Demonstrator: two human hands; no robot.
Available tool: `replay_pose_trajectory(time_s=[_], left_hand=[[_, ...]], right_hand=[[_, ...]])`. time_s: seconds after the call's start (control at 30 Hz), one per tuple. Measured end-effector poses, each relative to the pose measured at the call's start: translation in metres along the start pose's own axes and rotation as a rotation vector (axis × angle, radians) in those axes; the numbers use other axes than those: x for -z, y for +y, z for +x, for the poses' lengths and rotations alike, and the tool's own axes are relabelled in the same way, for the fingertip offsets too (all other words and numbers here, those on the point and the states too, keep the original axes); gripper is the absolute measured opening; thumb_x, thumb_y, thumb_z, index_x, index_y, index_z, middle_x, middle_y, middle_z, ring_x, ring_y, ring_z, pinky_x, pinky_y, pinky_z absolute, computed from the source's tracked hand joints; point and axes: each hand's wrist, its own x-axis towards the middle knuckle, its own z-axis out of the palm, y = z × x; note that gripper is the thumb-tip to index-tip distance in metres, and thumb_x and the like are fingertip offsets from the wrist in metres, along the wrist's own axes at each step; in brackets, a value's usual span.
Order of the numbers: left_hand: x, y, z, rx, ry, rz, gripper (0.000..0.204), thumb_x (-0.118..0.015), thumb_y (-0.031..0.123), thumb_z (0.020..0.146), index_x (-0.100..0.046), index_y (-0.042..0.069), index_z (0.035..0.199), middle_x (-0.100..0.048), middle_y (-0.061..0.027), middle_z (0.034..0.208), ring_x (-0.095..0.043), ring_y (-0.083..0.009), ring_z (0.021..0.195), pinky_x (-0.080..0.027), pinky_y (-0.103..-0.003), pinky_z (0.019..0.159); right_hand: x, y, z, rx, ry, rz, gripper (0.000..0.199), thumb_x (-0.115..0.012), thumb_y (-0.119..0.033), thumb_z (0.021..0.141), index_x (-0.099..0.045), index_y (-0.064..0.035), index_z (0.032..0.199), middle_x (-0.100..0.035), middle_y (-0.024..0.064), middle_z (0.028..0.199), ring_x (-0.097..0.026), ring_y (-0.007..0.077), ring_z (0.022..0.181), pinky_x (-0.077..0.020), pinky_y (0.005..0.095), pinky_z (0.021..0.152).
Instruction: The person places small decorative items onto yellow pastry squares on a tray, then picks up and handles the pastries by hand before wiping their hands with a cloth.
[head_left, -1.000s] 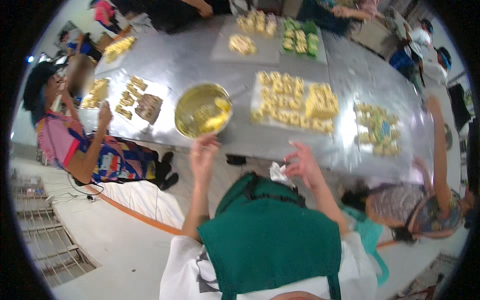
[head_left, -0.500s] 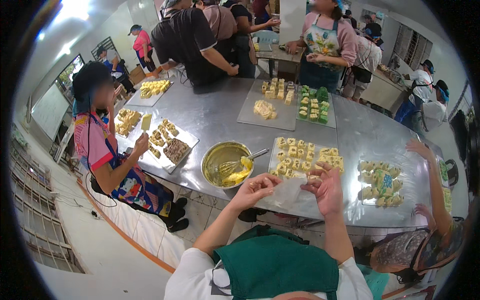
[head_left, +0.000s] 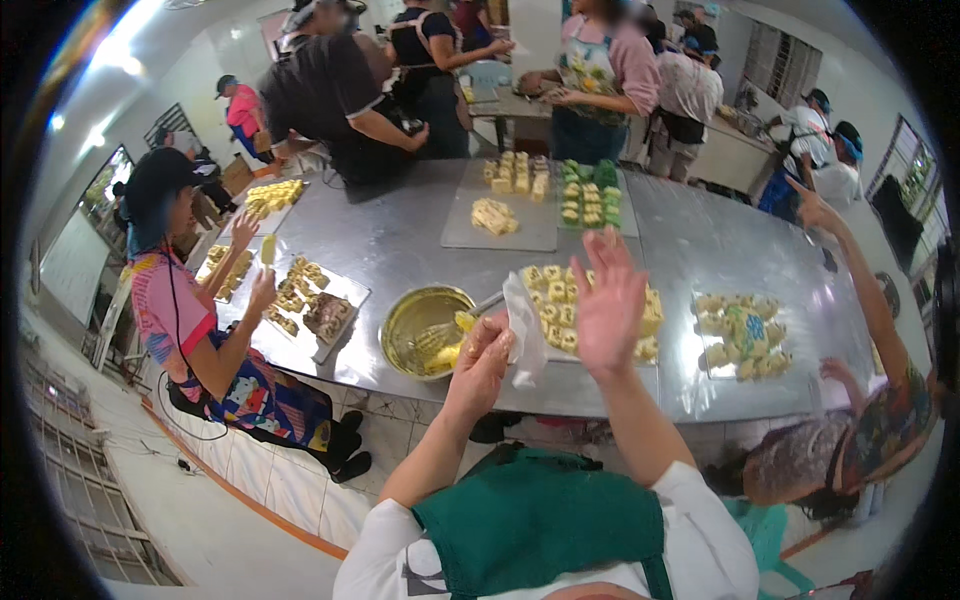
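Observation:
My left hand (head_left: 480, 362) is closed on a thin, whitish, translucent sheet (head_left: 525, 340), which hangs crumpled from the fingers; whether it is paper or plastic I cannot tell. Raised beside it, my right hand (head_left: 608, 310) is open with fingers stretched, apart from the sheet. Behind both hands lies a board of small cream-coloured pieces with dark marks (head_left: 645, 318), partly hidden by them. To the left of my left hand stands a metal mixing bowl (head_left: 400, 320) with yellow mixture and a whisk (head_left: 432, 338) inside.
On the metal table (head_left: 380, 240) are a tray of decorated cakes (head_left: 745, 335) at right, boards of cream and green pieces (head_left: 592, 195) at the back, and a tray with a brown block (head_left: 328, 318) at left. A person holding a spatula (head_left: 268, 250) stands left; another person's arm (head_left: 870, 290) reaches in at right.
Both hands held the sheet between them before; my right hand has let go, opened and risen. My left hand now holds the sheet alone, and it hangs down. The view has shifted slightly.

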Motion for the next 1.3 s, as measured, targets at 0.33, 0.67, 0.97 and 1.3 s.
replay_pose_trajectory(time_s=[0.33,0.67,0.97,1.3], left_hand=[[-0.014,-0.042,-0.006,-0.233,-0.196,-0.052,0.034,-0.050,-0.001,0.092,-0.042,0.006,0.125,-0.037,-0.0044,0.133,-0.041,-0.0105,0.116,-0.038,-0.026,0.094],[-0.048,-0.026,-0.002,0.088,-0.100,-0.276,0.053,-0.049,0.023,0.097,-0.027,0.005,0.142,-0.042,-0.0126,0.137,-0.047,-0.0244,0.122,-0.041,-0.039,0.101],[-0.033,-0.050,0.000,0.141,0.118,-0.372,0.055,-0.033,0.046,0.100,-0.041,0.004,0.135,-0.053,-0.0100,0.124,-0.053,-0.0213,0.112,-0.043,-0.035,0.096],[-0.017,-0.052,-0.005,0.056,0.210,-0.286,0.051,-0.036,0.043,0.101,-0.047,0.001,0.127,-0.056,-0.0087,0.117,-0.056,-0.0164,0.102,-0.046,-0.031,0.087]], right_hand=[[-0.048,0.007,-0.005,0.057,0.006,0.379,0.068,-0.026,-0.058,0.095,-0.021,-0.0139,0.147,-0.037,0.0080,0.140,-0.026,0.0186,0.136,-0.0110,0.0413,0.116],[-0.048,0.012,-0.016,0.122,-0.126,-0.026,0.077,-0.021,-0.063,0.093,0.000,-0.0159,0.150,-0.015,0.0085,0.153,-0.008,0.0209,0.143,-0.0053,0.0430,0.115],[-0.047,0.030,-0.032,0.130,-0.229,-0.413,0.094,-0.024,-0.075,0.085,0.011,-0.0170,0.149,0.007,0.0111,0.157,0.009,0.0247,0.144,0.0073,0.0497,0.111],[-0.027,0.057,-0.039,0.229,-0.466,-0.584,0.094,-0.024,-0.074,0.086,0.007,-0.0125,0.150,0.009,0.0129,0.156,0.010,0.0274,0.143,0.0077,0.0504,0.111]])
